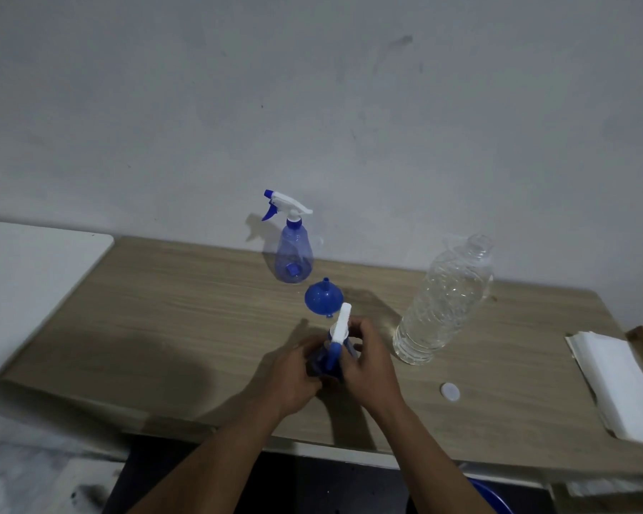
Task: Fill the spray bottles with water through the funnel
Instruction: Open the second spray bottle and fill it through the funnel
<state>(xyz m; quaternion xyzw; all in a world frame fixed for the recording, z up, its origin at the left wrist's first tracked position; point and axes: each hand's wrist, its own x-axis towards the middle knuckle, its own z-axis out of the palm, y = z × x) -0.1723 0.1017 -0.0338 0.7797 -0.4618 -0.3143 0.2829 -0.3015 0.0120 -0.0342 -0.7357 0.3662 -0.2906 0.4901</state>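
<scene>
Steadiness mattered at the front edge of the table (164, 309): our left hand (294, 378) gripped the spray bottle (323, 365), our right hand (370, 365) its trigger head (340, 324), best unscrewed upright.

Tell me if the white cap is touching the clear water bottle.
Apart. The head view shows the white cap lying on the table, with bare wood between it and the base of the clear water bottle.

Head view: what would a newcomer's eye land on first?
Both hands meet front and centre: the left hand and right hand grip the near spray bottle. Just behind sits the blue funnel, with the far spray bottle by the wall. To the right stands an uncapped water bottle, a white cap lying nearby.
</scene>
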